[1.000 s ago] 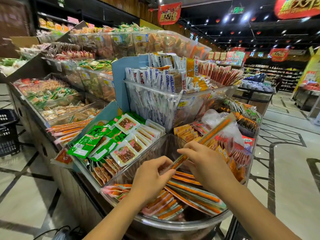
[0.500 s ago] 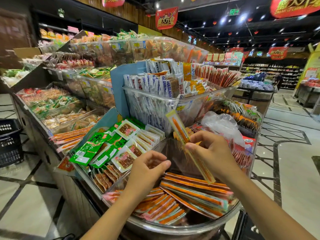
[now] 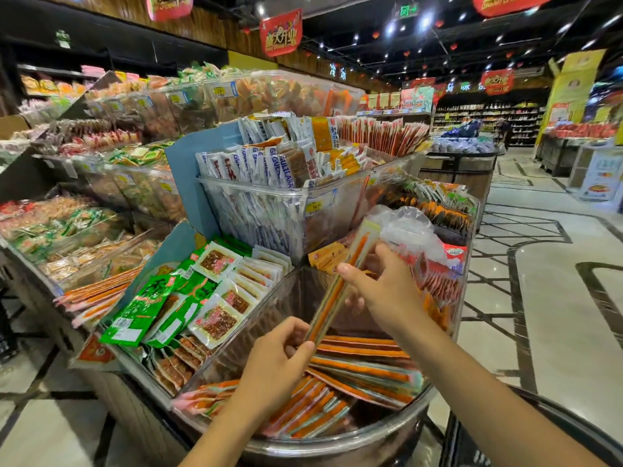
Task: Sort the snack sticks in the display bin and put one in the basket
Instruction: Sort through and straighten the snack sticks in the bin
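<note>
1. My right hand [image 3: 387,291] grip pinches one snack stick [image 3: 340,284] near its upper half, tilted, raised over the display bin [image 3: 337,446].
2. My left hand [image 3: 279,358] grip pinches its lower end.
3. Other sticks [image 3: 364,369] lie in rough rows in the bin — sorting looks partly done.
4. Left to do: stick into basket — I can't make out the basket here.

— What sort of place is shown?
— A supermarket. In clear display bins [image 3: 290,210] packaged snacks [image 3: 215,264] are heaped, and price labels [image 3: 318,207] are stuck on the bins' front walls.
— By what else is it shown?
— From the ceiling red banners [image 3: 280,32] are hung, and stocked shelves [image 3: 485,124] are lined along the far aisle.
</note>
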The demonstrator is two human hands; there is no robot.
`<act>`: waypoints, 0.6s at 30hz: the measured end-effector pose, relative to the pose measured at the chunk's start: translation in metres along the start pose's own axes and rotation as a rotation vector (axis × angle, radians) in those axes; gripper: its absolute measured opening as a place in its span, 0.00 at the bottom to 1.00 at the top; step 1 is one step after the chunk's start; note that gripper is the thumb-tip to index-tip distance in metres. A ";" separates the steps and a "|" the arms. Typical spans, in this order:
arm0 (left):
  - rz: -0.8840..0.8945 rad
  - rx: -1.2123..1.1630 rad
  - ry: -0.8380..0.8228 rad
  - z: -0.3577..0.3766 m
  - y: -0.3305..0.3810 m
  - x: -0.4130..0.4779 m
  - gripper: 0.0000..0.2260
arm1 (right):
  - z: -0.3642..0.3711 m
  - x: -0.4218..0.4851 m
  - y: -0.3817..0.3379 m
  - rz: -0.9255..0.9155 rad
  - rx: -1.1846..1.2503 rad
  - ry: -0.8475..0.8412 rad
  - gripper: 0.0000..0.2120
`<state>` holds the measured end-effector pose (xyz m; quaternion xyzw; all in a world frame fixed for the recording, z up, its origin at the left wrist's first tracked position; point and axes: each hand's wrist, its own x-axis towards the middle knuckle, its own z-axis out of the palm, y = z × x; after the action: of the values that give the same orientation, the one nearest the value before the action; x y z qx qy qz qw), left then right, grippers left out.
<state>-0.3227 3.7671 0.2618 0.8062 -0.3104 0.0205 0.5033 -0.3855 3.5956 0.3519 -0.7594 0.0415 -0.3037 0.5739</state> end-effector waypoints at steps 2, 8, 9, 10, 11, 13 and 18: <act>-0.001 0.094 0.023 0.001 -0.002 0.001 0.06 | -0.010 0.006 -0.002 -0.062 -0.035 0.061 0.06; 0.054 0.354 0.067 0.001 0.001 0.000 0.12 | -0.029 0.011 0.004 -0.073 -0.091 0.101 0.14; 0.059 0.400 0.084 0.001 0.001 0.000 0.12 | -0.031 0.011 0.007 -0.070 -0.104 0.096 0.15; 0.060 0.440 0.095 0.000 0.000 0.001 0.11 | -0.033 0.010 0.010 -0.068 -0.118 0.086 0.16; 0.063 0.481 0.102 0.000 -0.001 0.003 0.10 | -0.036 0.009 0.013 -0.063 -0.129 0.079 0.16; 0.082 0.565 0.104 -0.002 -0.002 0.006 0.07 | -0.039 0.007 0.019 -0.047 -0.136 0.077 0.16; 0.159 0.750 0.102 -0.002 0.001 0.023 0.12 | -0.049 0.001 0.034 -0.053 -0.205 0.128 0.15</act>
<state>-0.3042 3.7572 0.2715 0.9057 -0.3175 0.2117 0.1849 -0.3997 3.5419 0.3298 -0.7939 0.0885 -0.3608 0.4813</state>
